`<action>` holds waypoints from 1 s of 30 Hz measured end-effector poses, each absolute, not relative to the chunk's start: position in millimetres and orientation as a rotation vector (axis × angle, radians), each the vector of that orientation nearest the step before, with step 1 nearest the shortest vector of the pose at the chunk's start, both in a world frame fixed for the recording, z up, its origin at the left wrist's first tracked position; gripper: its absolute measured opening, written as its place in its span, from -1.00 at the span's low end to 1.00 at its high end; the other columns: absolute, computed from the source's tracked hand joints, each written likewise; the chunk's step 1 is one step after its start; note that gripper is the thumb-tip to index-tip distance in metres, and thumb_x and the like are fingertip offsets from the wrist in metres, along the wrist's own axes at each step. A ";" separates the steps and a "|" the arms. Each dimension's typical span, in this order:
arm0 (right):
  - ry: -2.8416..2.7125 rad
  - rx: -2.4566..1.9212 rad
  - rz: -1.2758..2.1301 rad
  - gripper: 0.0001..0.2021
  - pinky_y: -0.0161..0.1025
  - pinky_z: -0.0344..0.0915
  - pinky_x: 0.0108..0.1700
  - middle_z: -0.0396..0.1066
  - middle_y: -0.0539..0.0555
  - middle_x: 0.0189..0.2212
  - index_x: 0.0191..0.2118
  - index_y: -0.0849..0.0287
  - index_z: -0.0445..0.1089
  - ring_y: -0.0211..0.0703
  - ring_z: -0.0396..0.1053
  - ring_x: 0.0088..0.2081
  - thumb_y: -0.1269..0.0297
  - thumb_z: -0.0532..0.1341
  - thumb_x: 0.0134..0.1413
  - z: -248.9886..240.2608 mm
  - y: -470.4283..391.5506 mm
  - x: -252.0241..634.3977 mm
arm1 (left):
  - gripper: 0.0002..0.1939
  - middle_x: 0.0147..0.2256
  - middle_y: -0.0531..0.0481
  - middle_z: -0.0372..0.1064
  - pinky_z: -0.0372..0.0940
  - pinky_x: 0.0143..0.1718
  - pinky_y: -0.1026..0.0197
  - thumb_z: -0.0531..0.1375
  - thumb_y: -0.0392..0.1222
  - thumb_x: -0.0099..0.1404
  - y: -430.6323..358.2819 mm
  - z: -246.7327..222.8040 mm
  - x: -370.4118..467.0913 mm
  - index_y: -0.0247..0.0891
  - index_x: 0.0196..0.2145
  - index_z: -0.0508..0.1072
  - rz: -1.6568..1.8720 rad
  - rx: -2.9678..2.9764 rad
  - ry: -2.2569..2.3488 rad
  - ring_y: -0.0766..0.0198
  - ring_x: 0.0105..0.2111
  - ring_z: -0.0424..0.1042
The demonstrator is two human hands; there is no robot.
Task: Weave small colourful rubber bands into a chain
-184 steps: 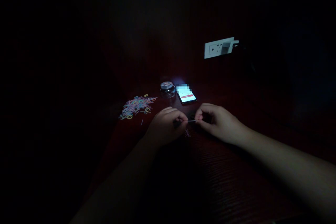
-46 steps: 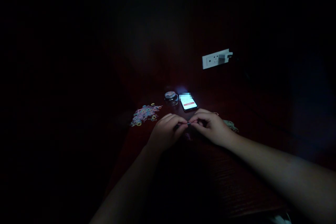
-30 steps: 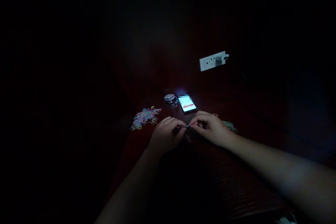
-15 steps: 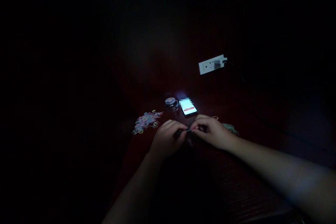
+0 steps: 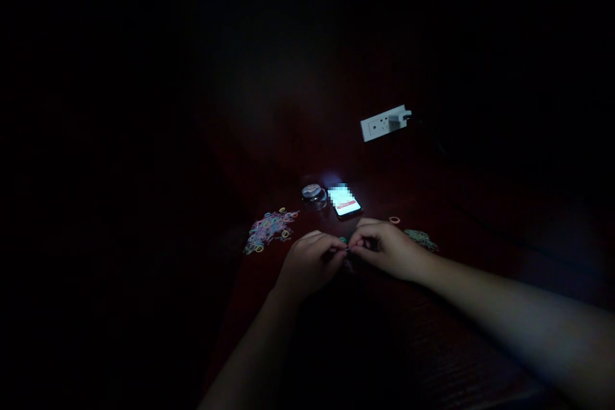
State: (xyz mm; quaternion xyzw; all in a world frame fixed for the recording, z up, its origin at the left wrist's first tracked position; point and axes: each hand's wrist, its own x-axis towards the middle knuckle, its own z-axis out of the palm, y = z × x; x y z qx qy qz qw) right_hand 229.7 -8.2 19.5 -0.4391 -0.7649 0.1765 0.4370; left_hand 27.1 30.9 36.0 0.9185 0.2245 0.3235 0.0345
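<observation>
My left hand (image 5: 311,261) and my right hand (image 5: 390,247) meet fingertip to fingertip over the dark red table. Both are closed in a pinch on a small rubber band (image 5: 347,248), of which only a sliver shows. A bit of green (image 5: 343,239) appears just behind the left fingertips, too small to make out. Below the fingers lie a few dim purplish bands (image 5: 350,266). Left of my hands is a loose pile of multicoloured rubber bands (image 5: 269,229). Beyond my right wrist lie a pile of greenish bands (image 5: 421,239) and a single orange band (image 5: 394,220).
A small round lidded jar (image 5: 314,197) stands behind my hands, beside a phone (image 5: 346,205) with a lit screen. Farther back on the right is a white power strip (image 5: 384,123) with a plug in it. Darkness hides most of the surroundings.
The pale blue stretch of band between my fingertips has shortened, and the fingertips are closer together. The whole scene sits slightly lower in view.
</observation>
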 end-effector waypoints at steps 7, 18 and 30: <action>-1.922 -1.100 0.448 -0.90 -0.30 0.23 -0.35 0.35 0.02 -0.42 -0.39 0.18 0.48 -0.25 0.31 -0.38 0.41 0.20 0.06 19.6 -8.1 229.5 | -0.95 -0.36 0.04 0.50 0.28 -0.29 0.21 0.20 -0.25 0.27 30.3 37.0 27.9 -0.20 -0.31 0.48 0.992 2.845 0.670 0.28 -0.35 0.41; -1.916 -1.111 0.450 -0.90 -0.29 0.25 -0.32 0.37 0.03 -0.41 -0.39 0.18 0.47 -0.24 0.32 -0.37 0.42 0.20 0.03 17.2 -6.0 232.0 | -0.95 -0.36 0.02 0.50 0.29 -0.30 0.21 0.21 -0.27 0.26 30.1 37.3 28.4 -0.21 -0.30 0.48 0.967 2.851 0.663 0.27 -0.35 0.41; -1.929 -1.105 0.474 -0.92 -0.28 0.26 -0.32 0.35 0.02 -0.42 -0.41 0.19 0.45 -0.23 0.32 -0.37 0.44 0.20 0.00 17.6 -6.9 229.9 | -0.94 -0.37 0.02 0.49 0.30 -0.30 0.19 0.21 -0.27 0.25 30.2 36.4 29.7 -0.19 -0.31 0.48 0.994 2.830 0.676 0.26 -0.34 0.42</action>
